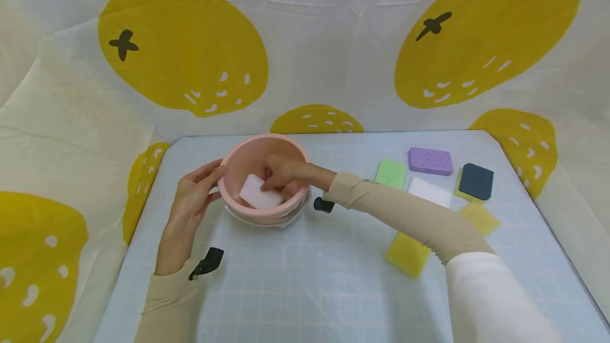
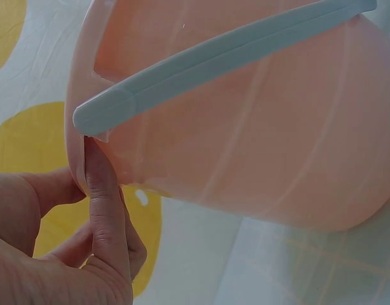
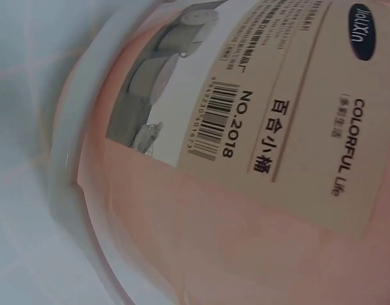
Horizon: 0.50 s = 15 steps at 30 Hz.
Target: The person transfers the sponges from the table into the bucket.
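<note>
A pink bucket (image 1: 264, 218) with a pale handle (image 2: 227, 60) stands tilted at the back left of the table, its mouth towards me. My left hand (image 1: 193, 195) grips the left side of its rim; in the left wrist view a finger tucks under the rim near the handle joint. Inside the bucket, my right hand (image 1: 284, 172) has its fingers bent at a white sponge (image 1: 257, 193) and seems to pinch its upper edge. Some of those fingertips are hidden. The right wrist view shows only the bucket's outside, with a printed label (image 3: 265, 114).
On the right lie a purple sponge (image 1: 431, 161), a green sponge (image 1: 391, 172), a white block (image 1: 430, 191), a dark-topped yellow sponge (image 1: 476, 181) and two yellow pieces, one (image 1: 407, 256) beside my right sleeve. A patterned curtain (image 1: 329, 52) rises behind the table.
</note>
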Each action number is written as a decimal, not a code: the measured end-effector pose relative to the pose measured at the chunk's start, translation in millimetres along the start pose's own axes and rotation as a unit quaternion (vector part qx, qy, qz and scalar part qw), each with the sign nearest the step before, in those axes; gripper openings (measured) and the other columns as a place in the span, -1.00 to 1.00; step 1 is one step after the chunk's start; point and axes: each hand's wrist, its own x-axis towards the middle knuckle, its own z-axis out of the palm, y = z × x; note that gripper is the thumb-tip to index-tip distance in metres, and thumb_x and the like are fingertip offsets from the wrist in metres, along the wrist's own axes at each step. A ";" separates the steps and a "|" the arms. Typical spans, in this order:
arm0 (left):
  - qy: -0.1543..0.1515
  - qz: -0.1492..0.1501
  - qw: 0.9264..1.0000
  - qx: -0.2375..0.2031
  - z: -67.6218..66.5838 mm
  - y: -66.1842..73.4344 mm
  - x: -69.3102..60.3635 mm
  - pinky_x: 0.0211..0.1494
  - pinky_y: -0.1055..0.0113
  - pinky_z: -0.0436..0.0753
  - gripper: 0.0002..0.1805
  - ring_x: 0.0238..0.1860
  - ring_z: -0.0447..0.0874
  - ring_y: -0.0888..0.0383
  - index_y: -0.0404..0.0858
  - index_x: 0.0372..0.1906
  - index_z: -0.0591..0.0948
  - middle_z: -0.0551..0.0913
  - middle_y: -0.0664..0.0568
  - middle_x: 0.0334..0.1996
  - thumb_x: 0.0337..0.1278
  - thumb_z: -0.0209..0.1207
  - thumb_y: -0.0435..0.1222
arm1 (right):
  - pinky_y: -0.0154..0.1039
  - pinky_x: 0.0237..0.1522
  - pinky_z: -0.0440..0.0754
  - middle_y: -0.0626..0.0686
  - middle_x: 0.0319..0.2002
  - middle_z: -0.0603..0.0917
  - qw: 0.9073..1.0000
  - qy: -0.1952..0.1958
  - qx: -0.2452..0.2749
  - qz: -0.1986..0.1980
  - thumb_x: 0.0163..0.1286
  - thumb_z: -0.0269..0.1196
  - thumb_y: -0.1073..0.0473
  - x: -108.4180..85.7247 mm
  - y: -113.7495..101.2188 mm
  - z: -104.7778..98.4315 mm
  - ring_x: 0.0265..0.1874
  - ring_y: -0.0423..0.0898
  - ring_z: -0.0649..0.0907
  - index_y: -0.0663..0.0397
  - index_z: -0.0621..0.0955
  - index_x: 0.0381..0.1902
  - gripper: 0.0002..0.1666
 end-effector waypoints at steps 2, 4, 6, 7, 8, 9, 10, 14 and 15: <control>0.001 0.000 1.000 0.001 0.2 0.4 -0.3 -0.12 0.46 0.72 -0.36 -0.02 0.61 0.16 -0.08 0.36 0.60 0.62 0.08 0.14 0.22 0.41 0.02 | -0.40 -0.42 0.53 0.01 -0.53 0.52 1.000 -0.010 0.008 0.015 0.41 0.38 0.24 0.3 0.8 1.9 -0.51 -0.10 0.55 0.28 0.64 -0.18 -0.82; 0.002 0.000 1.000 0.001 0.5 0.5 -0.5 -0.13 0.46 0.72 -0.36 -0.03 0.62 0.17 -0.09 0.36 0.60 0.63 0.08 0.12 0.21 0.42 0.01 | -0.35 -0.40 0.54 0.02 -0.52 0.50 0.999 -0.018 0.016 0.032 0.43 0.36 0.24 0.1 1.0 3.7 -0.48 -0.04 0.56 0.25 0.63 -0.15 -0.83; 0.002 0.001 1.000 0.001 0.8 0.3 -0.5 -0.14 0.46 0.72 -0.36 -0.05 0.63 0.17 -0.09 0.35 0.60 0.64 0.09 0.10 0.20 0.42 0.01 | -0.32 -0.39 0.55 0.03 -0.53 0.49 0.999 -0.024 0.019 0.044 0.45 0.35 0.25 0.2 1.3 5.2 -0.48 -0.01 0.55 0.24 0.63 -0.13 -0.84; 0.001 0.002 1.000 -0.001 1.0 0.1 -0.4 -0.14 0.46 0.72 -0.36 -0.05 0.63 0.17 -0.10 0.35 0.60 0.64 0.09 0.10 0.20 0.43 0.01 | -0.31 -0.40 0.54 0.02 -0.54 0.48 0.998 -0.027 0.018 0.049 0.45 0.34 0.25 0.3 1.6 5.7 -0.49 0.00 0.55 0.23 0.64 -0.12 -0.85; 0.001 0.002 1.000 -0.003 1.2 0.0 -0.5 -0.14 0.45 0.72 -0.36 -0.05 0.63 0.17 -0.10 0.35 0.60 0.64 0.09 0.09 0.20 0.43 0.00 | -0.30 -0.41 0.54 0.02 -0.55 0.48 0.998 -0.029 0.016 0.052 0.45 0.34 0.25 0.3 1.6 6.0 -0.50 0.00 0.54 0.23 0.64 -0.12 -0.85; 0.000 0.002 1.000 -0.004 1.1 -0.2 -0.4 -0.14 0.46 0.72 -0.36 -0.06 0.63 0.18 -0.11 0.35 0.60 0.64 0.09 0.09 0.20 0.43 0.00 | -0.30 -0.42 0.53 0.01 -0.57 0.46 0.998 -0.032 0.012 0.055 0.46 0.33 0.24 0.2 1.4 6.1 -0.51 -0.01 0.53 0.23 0.64 -0.12 -0.85; 0.000 0.002 1.000 -0.005 1.0 -0.2 -0.3 -0.14 0.46 0.72 -0.36 -0.05 0.63 0.18 -0.10 0.35 0.60 0.64 0.09 0.09 0.19 0.43 0.00 | -0.30 -0.44 0.51 0.01 -0.58 0.46 0.998 -0.035 0.009 0.057 0.46 0.33 0.24 0.2 1.4 6.2 -0.53 -0.02 0.52 0.23 0.65 -0.11 -0.85; 0.001 0.002 1.000 -0.006 1.0 0.0 -0.5 -0.15 0.46 0.72 -0.36 -0.05 0.63 0.18 -0.10 0.35 0.61 0.64 0.09 0.10 0.19 0.43 0.00 | -0.35 -0.47 0.47 0.00 -0.57 0.46 0.998 -0.038 -0.016 0.051 0.47 0.32 0.22 -0.3 1.0 5.6 -0.53 -0.06 0.51 0.21 0.66 -0.09 -0.84; 0.001 0.003 1.000 -0.006 0.9 0.1 -0.5 -0.14 0.46 0.72 -0.36 -0.04 0.63 0.18 -0.10 0.35 0.61 0.64 0.09 0.10 0.20 0.43 0.00 | -0.37 -0.45 0.48 0.00 -0.53 0.49 0.998 -0.035 -0.024 0.045 0.48 0.32 0.21 -0.6 0.9 5.2 -0.50 -0.07 0.52 0.21 0.66 -0.08 -0.83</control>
